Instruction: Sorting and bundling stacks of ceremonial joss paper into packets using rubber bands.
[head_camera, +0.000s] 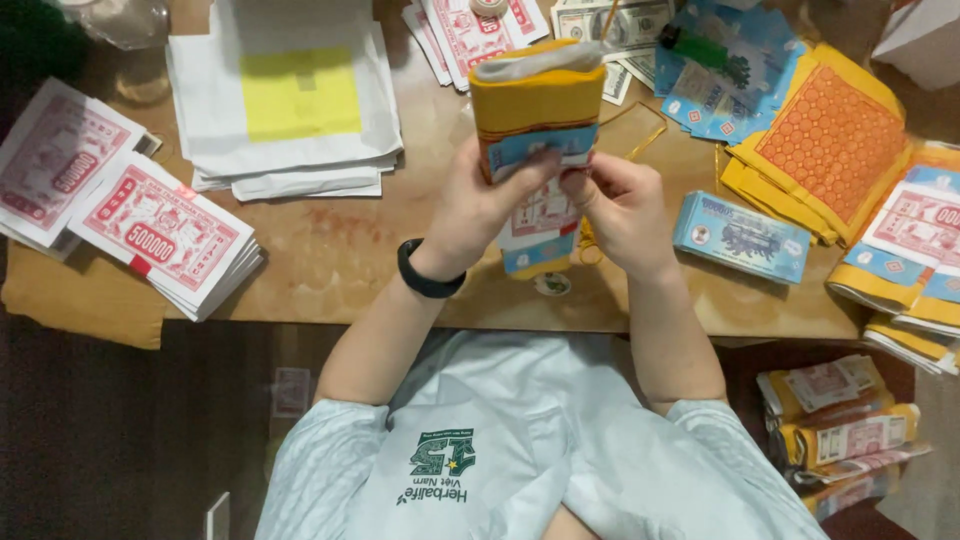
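Both hands clamp a thick bundle of printed paper sheets in a yellow wrap (535, 130), held upright above the brown wooden table (340, 250).

The left hand (480, 205) and right hand (620, 210) meet at the bundle's middle, fingers pinching its blue band. The bundle looks light, soft and bendable, its loose sheets prone to slip; the banded middle seems the firmest hold. Nearby lie a red-and-white note stack (160, 230), white folded paper with a yellow sheet (290, 100), a blue note packet (742, 237) and orange-patterned yellow sheets (830, 140); nothing blocks the hands.
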